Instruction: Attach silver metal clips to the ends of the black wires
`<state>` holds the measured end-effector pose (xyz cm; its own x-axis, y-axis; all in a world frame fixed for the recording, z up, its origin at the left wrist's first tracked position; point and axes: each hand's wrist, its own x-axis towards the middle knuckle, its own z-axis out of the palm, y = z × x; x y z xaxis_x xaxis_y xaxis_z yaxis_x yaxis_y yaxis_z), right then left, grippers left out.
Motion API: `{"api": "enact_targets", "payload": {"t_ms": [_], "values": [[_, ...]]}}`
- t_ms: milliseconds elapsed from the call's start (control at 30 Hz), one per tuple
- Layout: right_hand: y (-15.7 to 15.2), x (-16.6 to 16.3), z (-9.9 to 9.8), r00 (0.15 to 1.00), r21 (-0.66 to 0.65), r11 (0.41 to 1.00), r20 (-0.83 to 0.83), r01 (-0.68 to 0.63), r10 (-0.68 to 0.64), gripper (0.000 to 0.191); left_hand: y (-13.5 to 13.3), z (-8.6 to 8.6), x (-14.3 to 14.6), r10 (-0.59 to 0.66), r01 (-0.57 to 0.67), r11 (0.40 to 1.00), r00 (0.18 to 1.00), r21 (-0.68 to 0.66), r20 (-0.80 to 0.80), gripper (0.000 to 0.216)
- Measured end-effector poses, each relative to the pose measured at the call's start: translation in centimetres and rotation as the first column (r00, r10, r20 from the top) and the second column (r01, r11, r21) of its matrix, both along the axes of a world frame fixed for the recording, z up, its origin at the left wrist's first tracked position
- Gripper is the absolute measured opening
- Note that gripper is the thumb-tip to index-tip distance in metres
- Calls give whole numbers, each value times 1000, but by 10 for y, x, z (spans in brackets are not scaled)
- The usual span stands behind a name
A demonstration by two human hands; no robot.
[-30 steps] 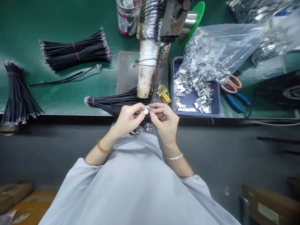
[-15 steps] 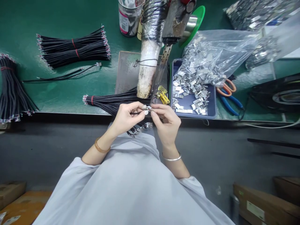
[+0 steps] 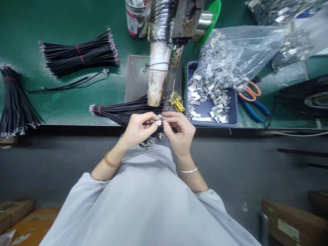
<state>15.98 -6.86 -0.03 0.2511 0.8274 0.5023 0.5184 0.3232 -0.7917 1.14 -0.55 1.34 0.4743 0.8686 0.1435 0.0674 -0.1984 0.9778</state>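
Observation:
My left hand (image 3: 139, 129) and my right hand (image 3: 179, 131) meet fingertip to fingertip at the table's front edge, both pinched on a small metal clip (image 3: 160, 118) at the end of a thin black wire. Just behind them lies a bundle of black wires (image 3: 123, 111) tied with a red band; its near ends hang over the edge beneath my hands. A blue tray (image 3: 232, 114) with several small metal clips sits to the right of my right hand. A wrapped tool on a stand (image 3: 159, 68) rises right behind my hands.
Two more black wire bundles lie at the back left (image 3: 77, 56) and far left (image 3: 12, 99). A clear bag of metal clips (image 3: 238, 51) spills into the tray. Orange and blue handled cutters (image 3: 252, 99) lie to its right. A can (image 3: 135, 18) stands at the back.
My hands stay pinched together at the same spot; only the fingers shift slightly. The view itself sways a little.

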Motion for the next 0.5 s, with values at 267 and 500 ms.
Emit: {"api": "enact_targets", "payload": {"t_ms": [267,500], "values": [[-2,4,-3,975,163,983,193,82,-114,16,1,-1,0,5,-3,995,1000,-100,17,18],[-4,6,-5,958,175,982,261,71,-116,18,1,0,0,-17,19,994,1000,-111,19,17]]}}
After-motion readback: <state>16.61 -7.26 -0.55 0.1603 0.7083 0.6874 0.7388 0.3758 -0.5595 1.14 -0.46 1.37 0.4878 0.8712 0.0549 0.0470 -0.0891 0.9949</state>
